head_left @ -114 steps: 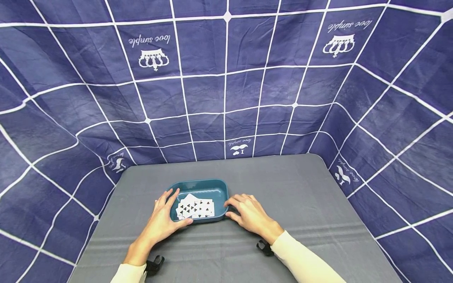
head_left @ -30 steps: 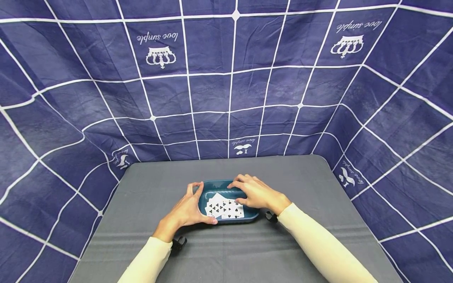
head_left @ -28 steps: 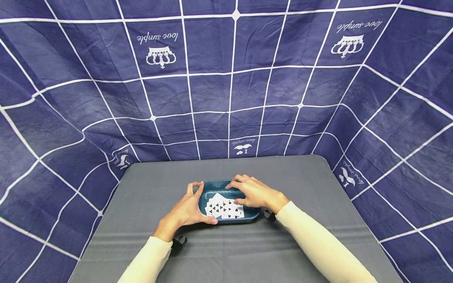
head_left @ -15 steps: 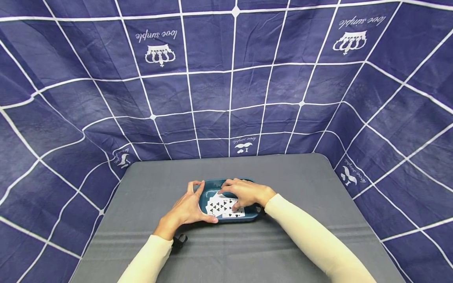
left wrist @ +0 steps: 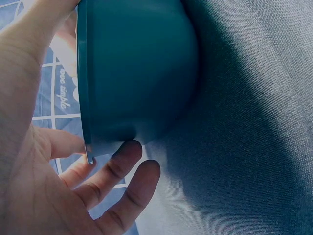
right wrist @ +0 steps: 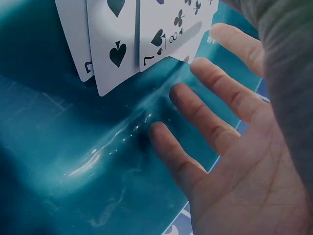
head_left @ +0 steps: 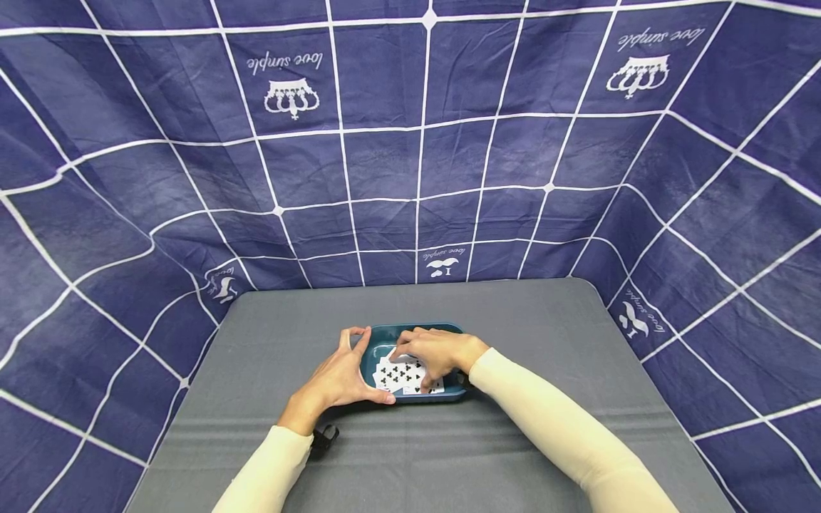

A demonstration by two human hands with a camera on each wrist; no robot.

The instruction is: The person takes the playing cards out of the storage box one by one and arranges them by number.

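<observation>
In the head view, the tray [head_left: 380, 336] stands on the table [head_left: 288, 313] with its long axis from left to right. The cards [head_left: 396, 372] lie face up inside, in an uneven fan which also runs left to right, close to the near wall. The right hand [head_left: 439, 349] is the nearer one to them: it comes from the right, above the fan's right part, thumb at the near side and fingers at the far side, spread apart. The left hand [head_left: 333, 381] grips the left end of the tray.

In the left wrist view, a fingertip of this hand lies against the tray's outer wall; the thumb is not seen.

In the right wrist view, the fingers are apart from each other, with the uppermost fingertip just beside the cards. Whether it touches them, I cannot tell; the thumb is hidden.
</observation>
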